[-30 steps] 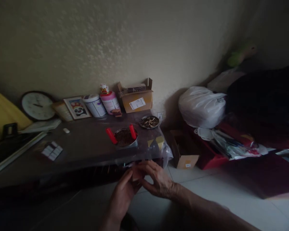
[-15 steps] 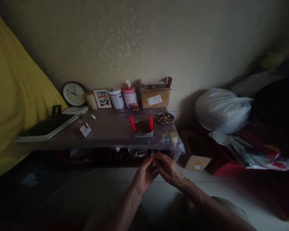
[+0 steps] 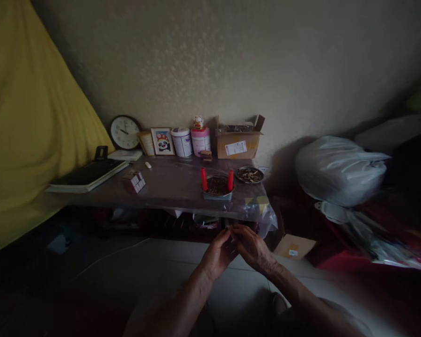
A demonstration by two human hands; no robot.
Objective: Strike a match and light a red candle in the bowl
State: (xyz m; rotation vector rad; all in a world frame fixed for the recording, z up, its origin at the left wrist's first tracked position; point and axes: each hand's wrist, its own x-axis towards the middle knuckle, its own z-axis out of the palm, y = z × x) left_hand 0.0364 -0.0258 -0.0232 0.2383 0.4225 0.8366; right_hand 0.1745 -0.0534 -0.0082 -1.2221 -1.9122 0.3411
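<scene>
The left hand [image 3: 216, 256] and right hand [image 3: 255, 252] meet before the bench [image 3: 171, 182], fingers pinched about a small item [image 3: 233, 237] – mostly hidden, long axis undeterminable, neither hand evidently nearer. A bowl [image 3: 217, 197] with red candles [image 3: 230, 180] stands beyond, slightly left. Half a second earlier, more of the item's pinkish face showed.
</scene>
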